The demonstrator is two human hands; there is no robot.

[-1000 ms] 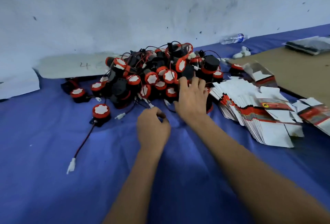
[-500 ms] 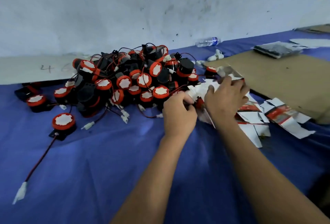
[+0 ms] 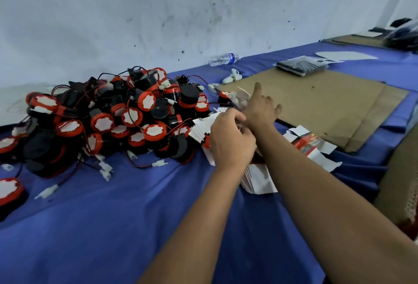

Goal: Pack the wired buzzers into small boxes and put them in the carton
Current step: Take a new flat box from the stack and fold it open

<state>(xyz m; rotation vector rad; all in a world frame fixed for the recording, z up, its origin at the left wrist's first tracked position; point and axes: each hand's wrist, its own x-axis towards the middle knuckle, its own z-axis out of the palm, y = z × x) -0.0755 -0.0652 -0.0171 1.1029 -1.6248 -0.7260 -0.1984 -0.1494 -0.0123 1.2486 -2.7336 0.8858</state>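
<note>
Crowding hands: buzzer pile left, cardboard sheet right; left hand pinches flat boxes; right hand splayed.

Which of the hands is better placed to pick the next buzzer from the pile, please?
Probably the left hand: it sits beside the pile of red-and-black wired buzzers, while the right hand reaches across over the flattened white-and-red boxes.

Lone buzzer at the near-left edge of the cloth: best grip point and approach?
Judgement: take the lone buzzer by its round rim from above, fingers on opposite sides of the red ring. It lies flat, white face up, apart from the buzzer pile, so its sides look free. It is partly cut off by the frame.
</note>
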